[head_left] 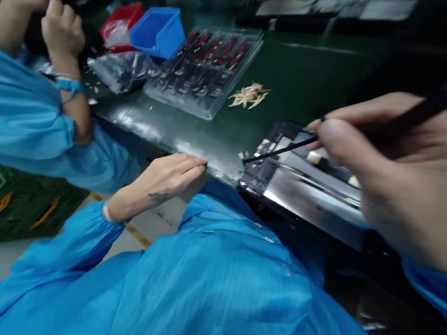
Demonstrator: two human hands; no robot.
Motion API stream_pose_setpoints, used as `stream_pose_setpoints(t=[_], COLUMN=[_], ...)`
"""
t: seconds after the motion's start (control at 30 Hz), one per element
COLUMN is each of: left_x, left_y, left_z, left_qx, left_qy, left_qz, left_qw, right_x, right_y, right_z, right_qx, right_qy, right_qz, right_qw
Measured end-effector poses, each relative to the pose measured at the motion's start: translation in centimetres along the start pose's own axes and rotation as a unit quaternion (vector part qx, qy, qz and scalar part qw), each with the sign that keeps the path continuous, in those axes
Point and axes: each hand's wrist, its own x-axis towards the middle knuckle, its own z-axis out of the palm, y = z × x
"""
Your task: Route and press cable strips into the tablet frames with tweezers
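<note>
– Black slim tool [279, 150] first: where does its tip sit?
– On the open dark device with the silvery plate [307, 187], which lies at the near edge of the green table [303, 73]. Your right hand [414, 172] pinches the tool between thumb and fingers. I'd hold it lightly with the tip low, so it can't skid across the small parts.
– And your left hand [168, 173]?
– Loose, holding nothing, fingers resting on the table edge left of the device. Bracing the device with it would be steadier, I judge.
– Anything to mind nearby?
– The heap of pale slivers [249, 94] and the clear plastic tray of red-and-black parts [204, 70] lie beyond, well apart. A co-worker's hands [62, 28] are raised far to your left.
</note>
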Motion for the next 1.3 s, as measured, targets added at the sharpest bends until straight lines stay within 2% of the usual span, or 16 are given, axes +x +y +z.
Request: stream_pose_setpoints(t=[0.07,0.17,0.27,0.33,0.4,0.5,0.57,0.63,0.7,0.8,0.97,1.07,1.13,1.23,1.3], left_x=[1.8,6.6,11.8,14.4,15.8,16.4,16.4,16.3,16.4,16.5,16.5,16.4,16.2,15.9,15.9], left_y=[-0.6,-0.8,0.1,0.7,0.8,0.0,-0.8,-1.4,-1.7,-1.5,-1.3,-1.4,-1.6,-2.1,-2.5], left_z=[-0.9,-2.3,-3.3,-3.4,-3.3,-2.9,-2.7,-2.7,-2.7,-2.8,-2.8,-2.7,-2.5,-1.9,-1.2], left_qx=[0.002,0.040,0.115,0.130,0.102,-0.001,-0.130,-0.279,-0.385,-0.453,-0.480,-0.457,-0.399,-0.283,-0.233], left_qy=[-0.004,0.077,0.167,0.198,0.201,0.197,0.204,0.199,0.184,0.169,0.172,0.180,0.181,0.149,0.119], left_qz=[0.034,0.065,0.077,0.073,0.055,0.019,-0.022,-0.073,-0.114,-0.141,-0.138,-0.125,-0.112,-0.058,-0.018], left_qw=[0.999,0.994,0.976,0.969,0.973,0.980,0.970,0.937,0.897,0.864,0.849,0.862,0.892,0.946,0.965], right_x=[0.4,1.0,1.3,1.3,1.4,1.7,2.0,2.4,2.6,2.8,3.1,3.2,3.1,2.6,2.0], right_y=[-0.3,-0.2,0.2,0.3,0.4,0.8,1.1,1.5,1.8,2.0,2.6,2.9,3.0,2.8,2.9], right_z=[0.3,0.6,0.7,0.6,0.6,0.5,0.3,0.1,-0.2,-0.4,-0.3,-0.3,-0.7,-2.2,-3.8], right_qx=[-0.022,0.042,0.077,0.082,0.090,0.099,0.089,0.071,0.061,0.056,0.068,0.062,0.038,-0.032,-0.100], right_qy=[0.004,0.008,0.032,0.043,0.048,0.047,0.040,0.026,0.005,-0.011,-0.027,-0.026,-0.009,0.019,0.020], right_qz=[-0.007,0.022,0.030,0.025,0.018,0.004,-0.009,-0.024,-0.032,-0.030,-0.020,-0.026,-0.053,-0.093,-0.087], right_qw=[1.000,0.999,0.996,0.995,0.995,0.994,0.995,0.997,0.998,0.998,0.997,0.997,0.998,0.995,0.991])
